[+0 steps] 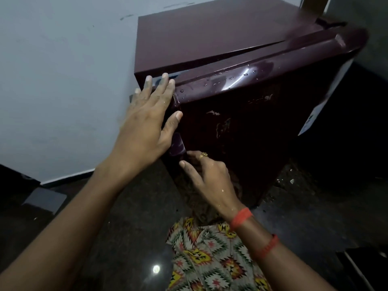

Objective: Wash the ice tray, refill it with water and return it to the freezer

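While fridge door [252, 122] stands ajar, ice tray unseen; droplets [231, 77] suggest washing done, probably only closing left.
Left hand [144, 122] flat on door's top corner, fingers straight; right hand [206, 175] curled beside handle [177, 144], grip unclear.

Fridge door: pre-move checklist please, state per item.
1. Fridge door shut: not ok, a gap shows between its top edge and the cabinet.
2. Left hand placed: ok, fingers straight, lying at the door's top corner.
3. Right hand grip: cannot tell, fingers are curled against the door near its handle edge, but what they hold is hidden.
4. Ice tray in the freezer: cannot tell, no tray is in view.
5. Door top dry: not ok, water drops sit on it.
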`<act>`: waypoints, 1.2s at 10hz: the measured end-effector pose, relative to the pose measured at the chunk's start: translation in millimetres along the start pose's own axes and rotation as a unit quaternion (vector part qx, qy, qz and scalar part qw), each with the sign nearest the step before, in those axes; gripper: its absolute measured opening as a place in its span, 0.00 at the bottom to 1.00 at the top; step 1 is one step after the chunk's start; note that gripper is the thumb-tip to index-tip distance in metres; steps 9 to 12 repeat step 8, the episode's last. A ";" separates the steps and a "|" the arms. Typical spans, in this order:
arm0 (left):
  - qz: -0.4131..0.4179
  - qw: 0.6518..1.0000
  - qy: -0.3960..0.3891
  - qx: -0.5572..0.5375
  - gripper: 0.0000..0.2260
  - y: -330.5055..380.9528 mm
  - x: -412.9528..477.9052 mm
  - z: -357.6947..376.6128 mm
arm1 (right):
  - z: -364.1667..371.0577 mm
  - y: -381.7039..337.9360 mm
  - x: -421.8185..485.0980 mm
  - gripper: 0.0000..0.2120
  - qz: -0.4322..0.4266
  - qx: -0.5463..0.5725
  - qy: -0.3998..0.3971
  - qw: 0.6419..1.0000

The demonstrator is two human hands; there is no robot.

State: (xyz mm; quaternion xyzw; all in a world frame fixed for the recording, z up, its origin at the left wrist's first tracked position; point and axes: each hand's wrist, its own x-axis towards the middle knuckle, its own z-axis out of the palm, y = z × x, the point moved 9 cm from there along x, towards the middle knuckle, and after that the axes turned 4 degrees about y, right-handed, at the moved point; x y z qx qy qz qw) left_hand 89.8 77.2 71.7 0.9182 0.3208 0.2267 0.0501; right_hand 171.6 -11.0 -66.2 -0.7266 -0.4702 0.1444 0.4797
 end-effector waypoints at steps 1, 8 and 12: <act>-0.009 1.000 0.002 0.000 0.28 -13.2 16.7 4.9 | 10.5 -3.3 22.6 0.20 -0.004 -0.008 0.009 1.000; -0.001 0.998 0.054 0.022 0.29 -0.9 27.0 18.3 | -90.9 -61.0 73.9 0.32 -0.149 -0.248 0.224 0.931; -0.001 0.998 0.054 0.022 0.29 -0.9 27.0 18.3 | -90.9 -61.0 73.9 0.32 -0.149 -0.248 0.224 0.931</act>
